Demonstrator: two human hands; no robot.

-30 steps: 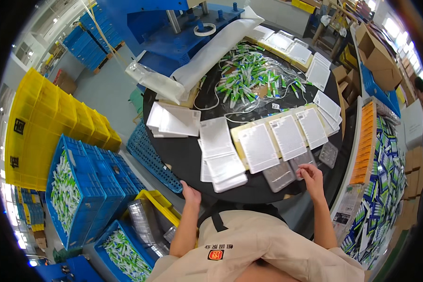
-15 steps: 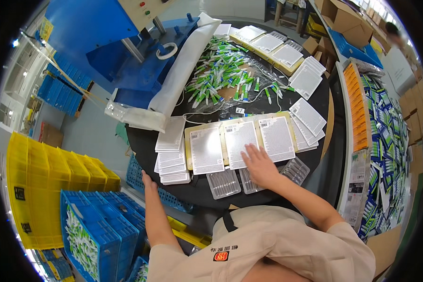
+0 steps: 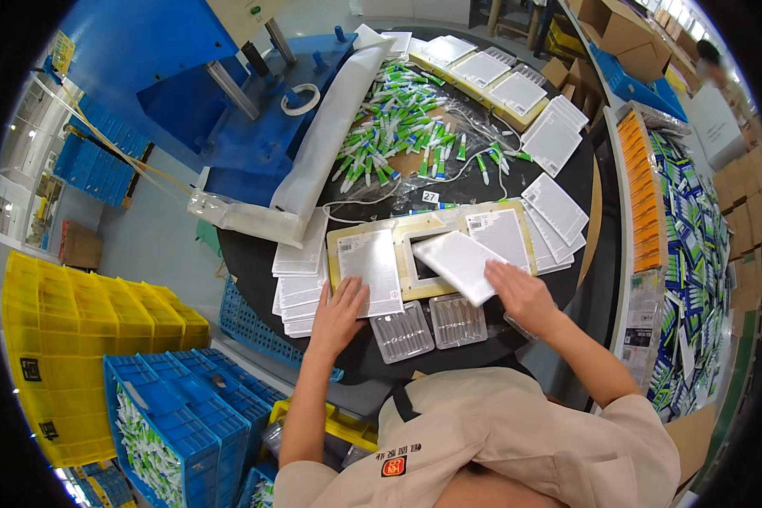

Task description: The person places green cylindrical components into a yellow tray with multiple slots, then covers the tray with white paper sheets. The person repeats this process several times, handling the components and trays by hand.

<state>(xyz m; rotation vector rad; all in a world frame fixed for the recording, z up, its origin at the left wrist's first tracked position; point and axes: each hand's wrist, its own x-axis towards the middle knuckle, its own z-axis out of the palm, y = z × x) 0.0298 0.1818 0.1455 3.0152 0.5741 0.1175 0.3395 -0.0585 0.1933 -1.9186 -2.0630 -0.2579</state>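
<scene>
My right hand [image 3: 521,296] grips the right end of a white card [image 3: 466,264], tilted and lifted off the middle of a pale yellow frame [image 3: 330,254]. Beneath it the frame's middle opening shows dark. Fingers apart, my left hand [image 3: 340,315] rests on the lower left part of another white card [image 3: 371,267], which lies on the frame's left place. A third card [image 3: 493,235] lies on the right place. Two clear plastic blister trays [image 3: 402,333] sit just in front of the frame; my right hand and forearm partly cover another.
Stacked white cards [image 3: 300,288] stand left of the frame, with fanned cards [image 3: 554,207] on its right. Green-and-white tubes [image 3: 398,118] are heaped behind. A blue machine [image 3: 262,127] borders the round black table [image 3: 372,351]. Blue crates [image 3: 152,423] stand at lower left.
My right hand has lifted the middle card and swung it right, uncovering the opening. My left hand has come from beside the table onto the left card.
</scene>
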